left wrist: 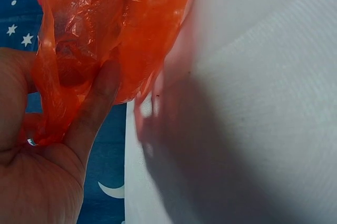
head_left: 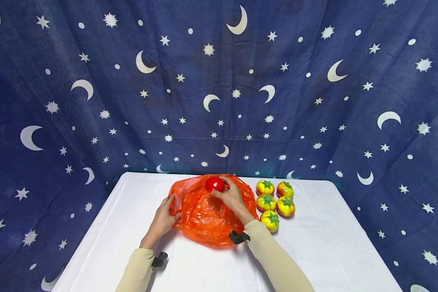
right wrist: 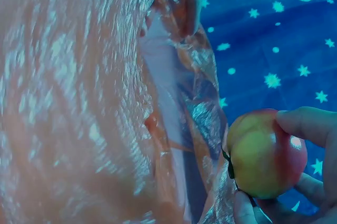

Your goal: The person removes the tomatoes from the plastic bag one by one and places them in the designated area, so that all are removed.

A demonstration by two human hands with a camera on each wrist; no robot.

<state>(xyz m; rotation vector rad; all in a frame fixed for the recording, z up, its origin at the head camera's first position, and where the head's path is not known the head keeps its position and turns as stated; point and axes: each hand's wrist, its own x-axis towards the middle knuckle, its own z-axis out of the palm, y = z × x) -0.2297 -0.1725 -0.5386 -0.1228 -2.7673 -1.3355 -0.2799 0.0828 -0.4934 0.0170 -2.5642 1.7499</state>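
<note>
My right hand [head_left: 230, 196] grips a glossy red and yellow tomato [head_left: 214, 184] above a crumpled orange plastic bag [head_left: 208, 219]. In the right wrist view the thumb and fingers hold the tomato [right wrist: 266, 155] by its sides, its green leafy top turned toward the bag [right wrist: 79, 103]. The left hand [head_left: 164, 217] pinches the bag's left edge. In the left wrist view, the thin film [left wrist: 79, 50] runs between the thumb and fingers of that hand [left wrist: 47, 171]. The bag's mouth gapes in the right wrist view.
Several yellow-red tomatoes [head_left: 266, 202] with green leafy tops stand in two rows right of the bag, the nearest ones close to its edge. A white cloth [head_left: 332, 243] covers the table. Behind it hangs a dark blue curtain [head_left: 190, 109] with moons and stars.
</note>
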